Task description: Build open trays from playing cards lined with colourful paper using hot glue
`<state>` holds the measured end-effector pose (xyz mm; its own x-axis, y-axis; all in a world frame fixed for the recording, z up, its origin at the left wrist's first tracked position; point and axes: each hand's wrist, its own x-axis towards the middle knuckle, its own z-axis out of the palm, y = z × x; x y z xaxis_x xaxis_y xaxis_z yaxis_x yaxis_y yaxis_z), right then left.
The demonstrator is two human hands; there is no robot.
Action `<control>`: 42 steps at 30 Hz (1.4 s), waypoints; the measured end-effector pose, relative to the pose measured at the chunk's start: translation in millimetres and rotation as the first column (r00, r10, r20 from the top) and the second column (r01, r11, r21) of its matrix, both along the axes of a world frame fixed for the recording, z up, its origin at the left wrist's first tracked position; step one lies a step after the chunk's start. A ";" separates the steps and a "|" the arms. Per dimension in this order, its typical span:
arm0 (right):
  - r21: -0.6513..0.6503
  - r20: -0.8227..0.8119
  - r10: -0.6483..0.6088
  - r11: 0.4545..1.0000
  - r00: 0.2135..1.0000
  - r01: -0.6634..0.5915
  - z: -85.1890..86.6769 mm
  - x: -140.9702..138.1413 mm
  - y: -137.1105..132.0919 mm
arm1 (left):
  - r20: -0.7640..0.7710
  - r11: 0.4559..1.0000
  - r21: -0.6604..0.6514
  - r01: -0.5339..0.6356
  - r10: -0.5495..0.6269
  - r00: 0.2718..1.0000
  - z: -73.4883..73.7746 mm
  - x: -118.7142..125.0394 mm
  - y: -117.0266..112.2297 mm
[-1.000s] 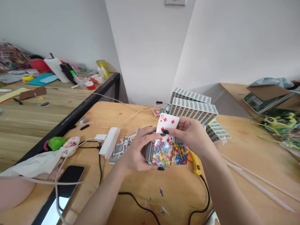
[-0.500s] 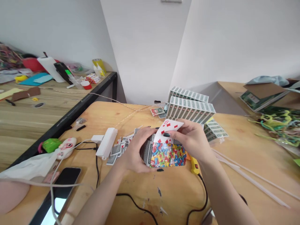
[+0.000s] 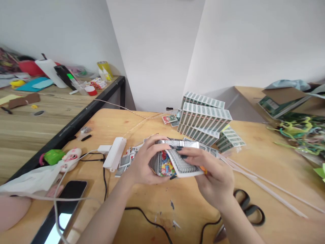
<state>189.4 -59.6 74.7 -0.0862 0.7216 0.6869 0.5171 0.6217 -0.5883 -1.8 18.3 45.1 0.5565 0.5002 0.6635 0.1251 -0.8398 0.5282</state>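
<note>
My left hand (image 3: 144,164) wraps round the left side of a small box-like piece (image 3: 167,166) with grey-patterned playing-card sides and a face of bright multicoloured shapes. My right hand (image 3: 214,176) holds a playing card (image 3: 184,165) against the front of it. The card's grey patterned back shows, and it bends along its white edge. Left fingertips touch its upper edge. Much of the coloured face is hidden behind the card. Loose playing cards (image 3: 125,160) lie to the left of my left hand. Beyond my hands stand stacked card boxes (image 3: 207,117).
A white power strip (image 3: 115,154) and a phone (image 3: 62,210) are at left, with cables around them. Black-handled scissors (image 3: 250,208) lie under my right forearm. White strips (image 3: 269,188) stretch across the right side. A red card pack (image 3: 169,119) lies near the back edge.
The card, a six of diamonds face outward before, now shows its grey back and sits lower over the coloured face. My right hand has moved down and right; the scissors have come into view.
</note>
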 end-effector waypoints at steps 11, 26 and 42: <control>0.291 0.164 -0.078 0.956 0.983 0.027 -26.6 -9.4 -10.7 | -0.031 0.996 0.053 -0.068 0.070 0.997 7.9 1.0 -4.5; 0.329 0.195 -0.033 0.944 0.980 -0.034 -38.7 -8.5 -7.0 | 0.027 0.985 0.165 -0.052 0.048 0.998 3.0 3.2 -2.7; -0.274 0.226 -0.022 0.958 0.974 0.085 21.1 19.7 4.5 | -0.026 0.960 0.279 0.005 0.002 1.000 3.7 6.3 -8.1</control>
